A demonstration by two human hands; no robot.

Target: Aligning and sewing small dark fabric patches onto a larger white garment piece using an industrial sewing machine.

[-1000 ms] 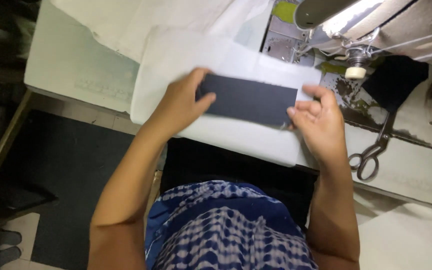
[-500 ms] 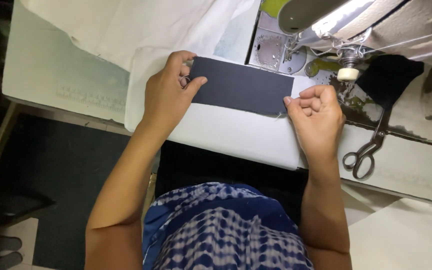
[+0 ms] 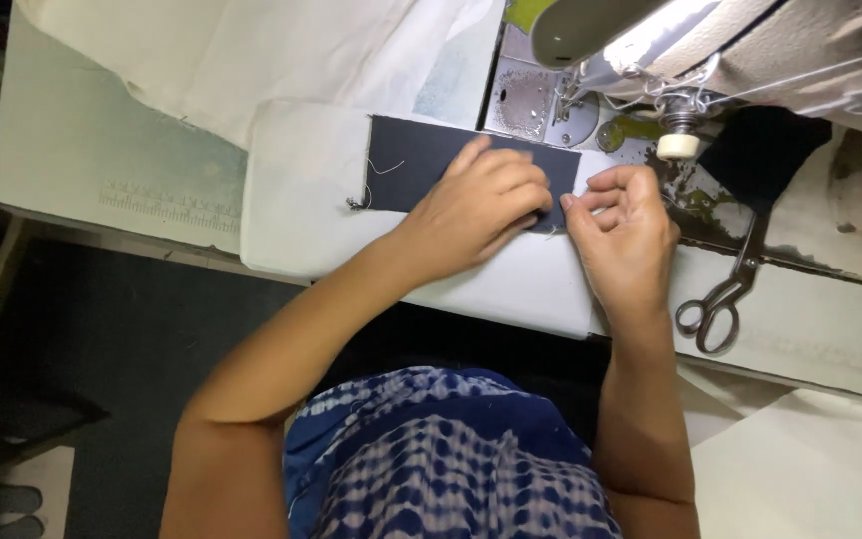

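A dark navy fabric rectangle [image 3: 413,160] lies flat on a white cloth piece [image 3: 301,200] on the sewing table. My left hand [image 3: 481,205] rests palm down on the right half of the navy piece, pressing it. My right hand [image 3: 623,235] pinches the navy piece's right edge between thumb and fingertips, just in front of the sewing machine's needle area [image 3: 566,105]. Loose thread ends hang at the navy piece's left edge.
The sewing machine head [image 3: 710,50] fills the upper right, with its metal plate [image 3: 531,100] behind the hands. Scissors [image 3: 725,294] lie on the table to the right. Cream cloth [image 3: 251,50] is heaped at the back left. Dark fabric [image 3: 760,145] sits behind the machine.
My left hand slid from the navy piece's left end to its right half. My right hand closed into a pinch on the right edge. The left end of the piece now lies uncovered.
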